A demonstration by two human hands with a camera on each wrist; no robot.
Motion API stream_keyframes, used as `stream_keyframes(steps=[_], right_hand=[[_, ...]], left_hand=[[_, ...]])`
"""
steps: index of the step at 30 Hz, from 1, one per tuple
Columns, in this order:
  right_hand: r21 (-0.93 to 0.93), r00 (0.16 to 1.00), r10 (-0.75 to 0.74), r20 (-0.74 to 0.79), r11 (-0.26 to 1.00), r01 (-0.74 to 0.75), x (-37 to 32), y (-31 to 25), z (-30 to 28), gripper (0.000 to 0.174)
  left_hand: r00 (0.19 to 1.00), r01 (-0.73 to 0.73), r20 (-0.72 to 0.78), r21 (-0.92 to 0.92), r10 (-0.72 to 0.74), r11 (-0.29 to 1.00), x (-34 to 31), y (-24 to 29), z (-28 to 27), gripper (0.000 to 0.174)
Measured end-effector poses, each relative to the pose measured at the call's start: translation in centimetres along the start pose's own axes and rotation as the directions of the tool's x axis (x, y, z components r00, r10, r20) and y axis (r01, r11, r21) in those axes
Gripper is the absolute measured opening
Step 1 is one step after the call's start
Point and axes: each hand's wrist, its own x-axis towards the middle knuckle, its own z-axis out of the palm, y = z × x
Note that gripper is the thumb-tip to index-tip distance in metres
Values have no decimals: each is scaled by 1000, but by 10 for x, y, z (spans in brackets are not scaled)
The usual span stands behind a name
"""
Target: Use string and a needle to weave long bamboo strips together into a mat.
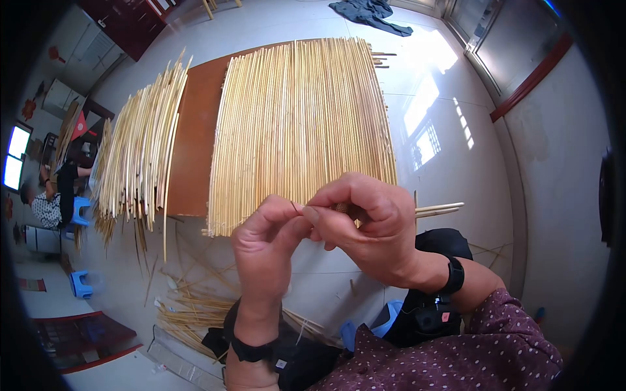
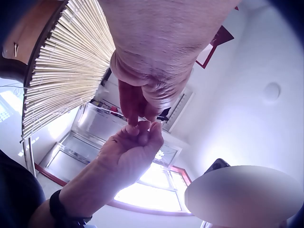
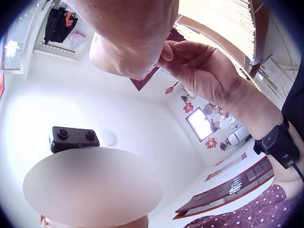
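In the head view both hands meet above the near edge of a mat of straw-coloured reed stalks (image 1: 300, 124). My left hand (image 1: 267, 238) pinches a thin dark needle-like piece (image 1: 295, 208) between thumb and forefinger. My right hand (image 1: 365, 228) has its thumb and forefinger pinched together right at the same spot, its other fingers curled. A brass-coloured dimpled band, like a thimble (image 1: 341, 207), shows among the right fingers. In the left wrist view the fingertips of the right hand (image 2: 135, 147) touch those of the left. What the right fingertips hold is too small to tell.
The mat lies on a brown tabletop (image 1: 195, 130). A pile of loose stalks (image 1: 140, 143) rests at its left side, and more stalks (image 1: 202, 319) lie on the floor. Another person (image 1: 49, 205) sits at far left near a blue stool (image 1: 81, 212). Dark clothing (image 1: 368, 14) lies beyond the table.
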Motion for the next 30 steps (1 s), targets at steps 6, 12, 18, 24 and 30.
stream_keyframes(steps=[6, 12, 18, 24, 30], right_hand=[[-60, 993, -112, -41, 992, 109, 1, 1, -3, 7], [-73, 993, -109, -54, 992, 105, 1, 0, -4, 7], [-157, 977, -202, -72, 969, 189, 2, -1, -5, 9], [-139, 979, -172, -106, 978, 157, 1, 0, -3, 8], [-141, 979, -176, -102, 977, 161, 1, 0, -2, 8]], left_hand=[[1000, 3, 0, -19, -3, 1000, 1, -1, 5, 9], [1000, 10, 16, -4, -10, 1000, 2, -1, 7, 8], [1000, 16, 16, -3, -16, 1000, 3, -3, 6, 8], [1000, 3, 27, 36, -4, 999, 2, -2, 4, 9], [1000, -11, 30, 76, 9, 997, 2, -2, 3, 11]])
